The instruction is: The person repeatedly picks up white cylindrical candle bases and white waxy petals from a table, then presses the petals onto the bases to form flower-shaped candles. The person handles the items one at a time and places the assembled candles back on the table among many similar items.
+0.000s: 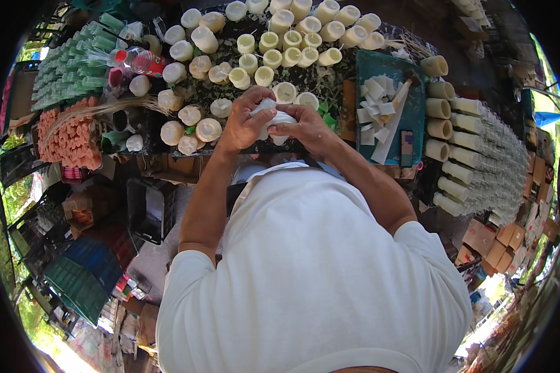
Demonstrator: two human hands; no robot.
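Head view: left hand (pixel 241 127) and right hand (pixel 309 127) are together, both clamped on a white cup (pixel 275 119) held between them above the counter (pixel 305 78). Cream cups (pixel 274 59) stand beyond; a teal tray (pixel 389 74) lies right.

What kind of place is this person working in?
Likely a small outdoor candle-making workshop or stall. The worktable is crowded with cream wax candles, stacked glass cups lie alongside, and both hands work on a white piece.
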